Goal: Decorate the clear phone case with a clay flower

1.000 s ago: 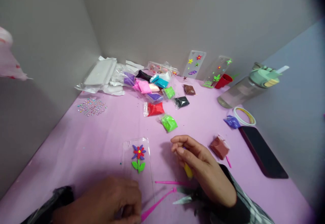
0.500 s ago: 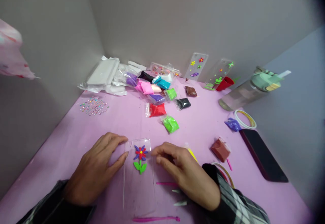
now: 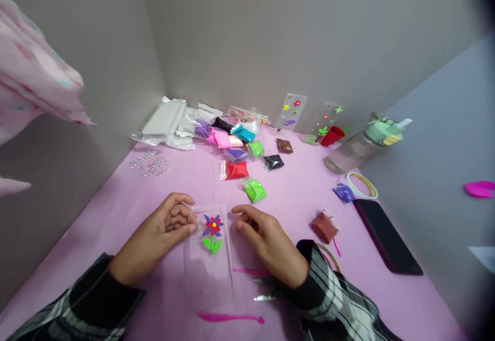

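Observation:
A clear phone case (image 3: 209,263) lies flat on the pink table (image 3: 116,217) in front of me. On it sits a clay flower (image 3: 212,231) with purple petals, a red centre and green leaves. My left hand (image 3: 162,230) has its fingers curled on the case's upper left edge. My right hand (image 3: 263,238) rests at the upper right edge, fingers bent and touching it. Both hands flank the flower without covering it.
Several coloured clay packets (image 3: 240,150) lie mid-table, a green one (image 3: 254,190) nearest. A rhinestone sheet (image 3: 149,163) sits left. Two decorated cases (image 3: 292,111), a red cup (image 3: 331,135), a bottle (image 3: 363,145), tape (image 3: 361,184), a black phone (image 3: 386,238), brown clay (image 3: 324,226) and pink tools (image 3: 232,318) surround me.
My left hand came up from the near edge to the case's left side and curled its fingers. My right hand moved left to the case's right edge. The view tilted up slightly.

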`<state>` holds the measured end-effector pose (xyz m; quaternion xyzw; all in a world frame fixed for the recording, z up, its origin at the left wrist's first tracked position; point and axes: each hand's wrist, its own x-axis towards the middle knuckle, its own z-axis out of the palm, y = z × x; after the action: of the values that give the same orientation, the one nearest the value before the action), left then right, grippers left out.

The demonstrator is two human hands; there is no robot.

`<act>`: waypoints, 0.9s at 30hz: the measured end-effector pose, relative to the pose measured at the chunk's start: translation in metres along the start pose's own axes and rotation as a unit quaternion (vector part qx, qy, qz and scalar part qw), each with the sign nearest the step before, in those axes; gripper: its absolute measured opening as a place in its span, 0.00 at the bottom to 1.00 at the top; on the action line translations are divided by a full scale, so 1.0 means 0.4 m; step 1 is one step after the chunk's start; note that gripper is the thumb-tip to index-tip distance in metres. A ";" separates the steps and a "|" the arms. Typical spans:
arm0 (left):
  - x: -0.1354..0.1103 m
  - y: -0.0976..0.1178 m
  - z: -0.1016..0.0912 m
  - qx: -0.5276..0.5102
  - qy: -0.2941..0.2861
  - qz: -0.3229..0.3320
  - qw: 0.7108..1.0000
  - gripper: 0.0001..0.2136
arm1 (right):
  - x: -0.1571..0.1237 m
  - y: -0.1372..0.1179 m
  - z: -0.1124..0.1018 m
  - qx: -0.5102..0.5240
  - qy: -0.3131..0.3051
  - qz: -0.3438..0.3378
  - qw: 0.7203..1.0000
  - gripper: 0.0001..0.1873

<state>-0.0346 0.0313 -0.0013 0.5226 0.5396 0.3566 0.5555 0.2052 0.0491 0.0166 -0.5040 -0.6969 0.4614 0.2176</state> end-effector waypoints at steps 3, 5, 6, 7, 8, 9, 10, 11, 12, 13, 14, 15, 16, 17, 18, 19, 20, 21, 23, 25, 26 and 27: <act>-0.009 0.014 0.006 -0.100 0.002 -0.003 0.995 0.15 | -0.026 -0.001 -0.029 0.096 0.043 -0.021 0.994 0.14; -0.016 0.013 0.010 -0.120 0.006 -0.002 0.993 0.15 | -0.055 -0.002 -0.048 0.147 0.033 -0.027 0.988 0.14; -0.018 0.009 0.012 -0.119 0.007 0.001 0.993 0.15 | -0.073 -0.003 -0.054 0.159 0.015 -0.027 0.987 0.14; -0.019 0.003 0.013 -0.110 0.006 0.006 0.994 0.16 | -0.093 -0.006 -0.056 0.157 -0.006 -0.027 0.987 0.14; -0.019 -0.004 0.015 -0.089 0.007 0.012 0.996 0.17 | -0.113 -0.009 -0.054 0.141 -0.024 -0.029 0.989 0.14; -0.018 -0.012 0.016 -0.054 0.011 0.023 0.998 0.17 | -0.134 -0.014 -0.048 0.111 -0.037 -0.030 0.993 0.14; -0.016 -0.018 0.017 -0.008 0.022 0.036 0.999 0.18 | -0.153 -0.018 -0.037 0.074 -0.048 -0.029 0.996 0.13; -0.014 -0.024 0.018 0.044 0.038 0.049 0.997 0.18 | -0.170 -0.023 -0.022 0.032 -0.057 -0.029 0.997 0.11; -0.012 -0.027 0.017 0.089 0.061 0.063 0.992 0.19 | -0.184 -0.026 -0.005 -0.011 -0.070 -0.028 0.997 0.09; -0.011 -0.027 0.014 0.125 0.089 0.077 0.985 0.20 | -0.196 -0.028 0.014 -0.058 -0.085 -0.031 0.994 0.05; -0.012 -0.023 0.011 0.151 0.119 0.092 0.977 0.21 | -0.205 -0.028 0.032 -0.111 -0.102 -0.039 0.988 0.04; -0.015 -0.016 0.007 0.164 0.147 0.108 0.969 0.21 | -0.211 -0.026 0.049 -0.169 -0.117 -0.052 0.977 0.05; -0.022 -0.006 0.003 0.172 0.170 0.121 0.963 0.20 | -0.214 -0.022 0.063 -0.227 -0.129 -0.067 0.963 0.03; -0.033 0.006 0.000 0.178 0.184 0.131 0.958 0.19 | -0.217 -0.019 0.072 -0.280 -0.140 -0.084 0.946 0.01; -0.049 0.019 -0.001 0.178 0.185 0.137 0.957 0.17 | -0.219 -0.015 0.077 -0.322 -0.149 -0.101 0.929 0.04; -0.068 0.032 0.002 0.178 0.169 0.133 0.960 0.15 | -0.221 -0.013 0.075 -0.348 -0.159 -0.114 0.917 0.06; -0.090 0.043 0.008 0.172 0.139 0.124 0.967 0.13 | -0.224 -0.014 0.069 -0.360 -0.169 -0.123 0.909 0.06; -0.114 0.051 0.018 0.172 0.100 0.124 0.972 0.12 | -0.229 -0.018 0.060 -0.356 -0.178 -0.128 0.908 0.05; -0.163 0.056 0.049 0.190 -0.003 0.130 0.973 0.09 | -0.241 -0.038 0.034 -0.311 -0.191 -0.123 0.923 0.04; -0.204 0.049 0.085 0.220 -0.116 0.162 0.955 0.07 | -0.252 -0.069 0.008 -0.229 -0.202 -0.114 0.945 0.06; -0.220 0.043 0.102 0.230 -0.152 0.186 0.943 0.10 | -0.256 -0.086 -0.003 -0.190 -0.197 -0.105 0.956 0.07; -0.231 0.039 0.116 0.240 -0.176 0.197 0.934 0.10 | -0.257 -0.101 -0.011 -0.153 -0.189 -0.098 0.965 0.07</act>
<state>-0.0021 -0.0633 0.0288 0.7905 0.3890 0.2212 0.4182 0.2292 -0.0445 0.0703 -0.3645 -0.8336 0.4124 0.0459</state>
